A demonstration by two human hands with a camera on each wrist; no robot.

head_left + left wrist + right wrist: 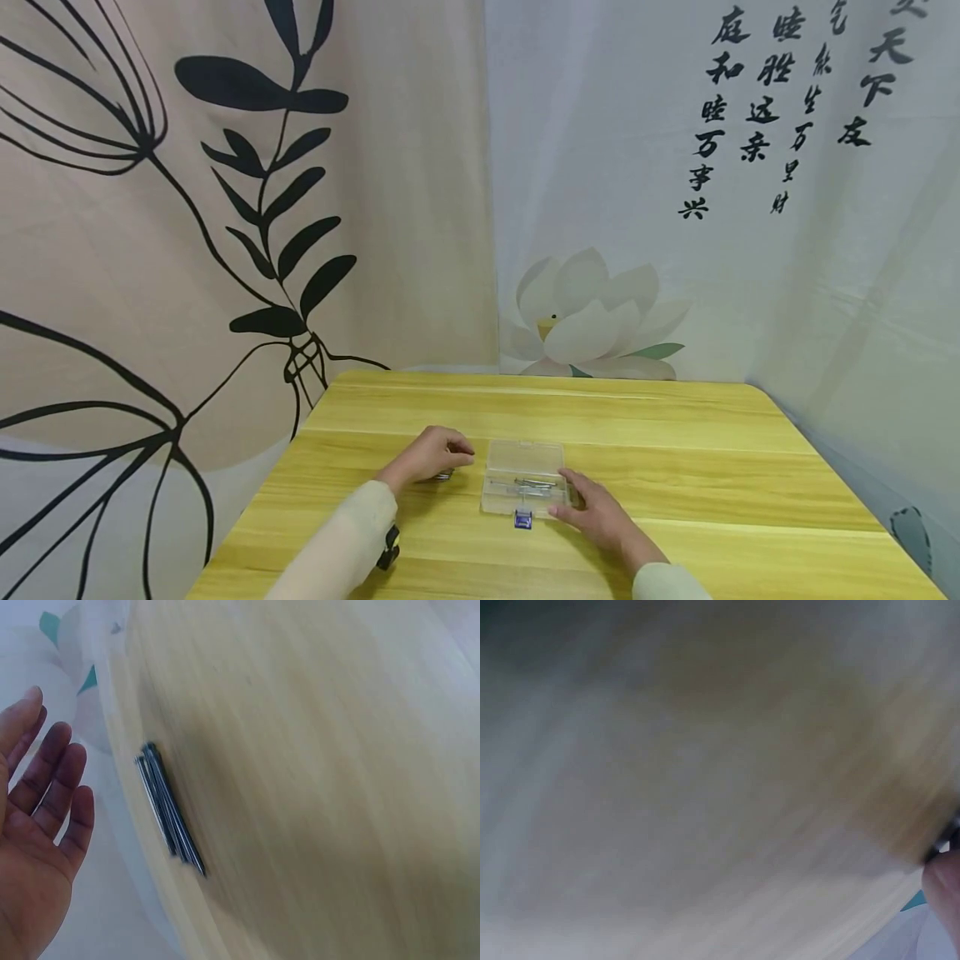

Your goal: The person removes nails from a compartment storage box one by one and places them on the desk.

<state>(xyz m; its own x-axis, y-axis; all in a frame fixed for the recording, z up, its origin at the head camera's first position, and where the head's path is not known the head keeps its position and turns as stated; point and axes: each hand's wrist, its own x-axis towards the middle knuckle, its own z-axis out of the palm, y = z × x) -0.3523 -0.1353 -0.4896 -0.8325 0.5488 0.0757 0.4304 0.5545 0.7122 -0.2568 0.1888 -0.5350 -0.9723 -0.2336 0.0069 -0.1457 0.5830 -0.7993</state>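
Observation:
A small clear plastic box (491, 507) lies on the table with its lid (525, 456) folded back and a blue label (522, 520) at its front. Several thin metal nails (534, 483) lie inside it. Around the box's right end my right hand (596, 510) curls, thumb at the front and fingers at the back. In the right wrist view only a blurred fingertip (943, 881) shows, against something dark. To the left, my left hand (433, 452) hovers with relaxed fingers over a small bundle of nails (171, 810) on the wood, apart from them in the left wrist view.
The yellow wooden table (675, 433) has rounded far corners. Behind it hangs a printed curtain (420, 208) with plants, a lotus and writing. A dark strap (388, 547) sits on my left wrist.

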